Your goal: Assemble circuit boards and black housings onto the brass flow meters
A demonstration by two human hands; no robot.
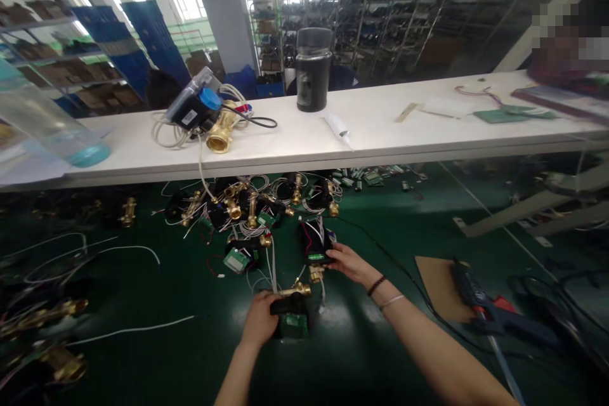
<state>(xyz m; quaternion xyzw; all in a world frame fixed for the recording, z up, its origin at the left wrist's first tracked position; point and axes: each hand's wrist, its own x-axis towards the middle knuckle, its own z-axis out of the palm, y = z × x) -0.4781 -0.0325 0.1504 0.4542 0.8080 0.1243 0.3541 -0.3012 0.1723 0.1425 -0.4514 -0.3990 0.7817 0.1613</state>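
My left hand [261, 318] is closed around the side of a brass-bodied meter [295, 323] with a black housing and a green circuit board. The meter's brass pipe [295, 290] points to the right, just above my fingers. My right hand [348, 263] grips the right edge of a second meter [314, 241], an open black housing with red and white wires and a green battery inside. Below that housing a brass fitting [316, 274] shows. Left of it lies another meter with its circuit board [236, 260] exposed. My fingertips are partly hidden on both sides.
Several more meters with coiled cables [252, 206] lie behind on the green bench top [375, 342]. A white shelf [380, 133] crosses above, carrying a black jar [314, 73], a white tube [337, 130] and an assembled meter [204, 111]. At right, a glue gun [495, 314] rests near cardboard [440, 292].
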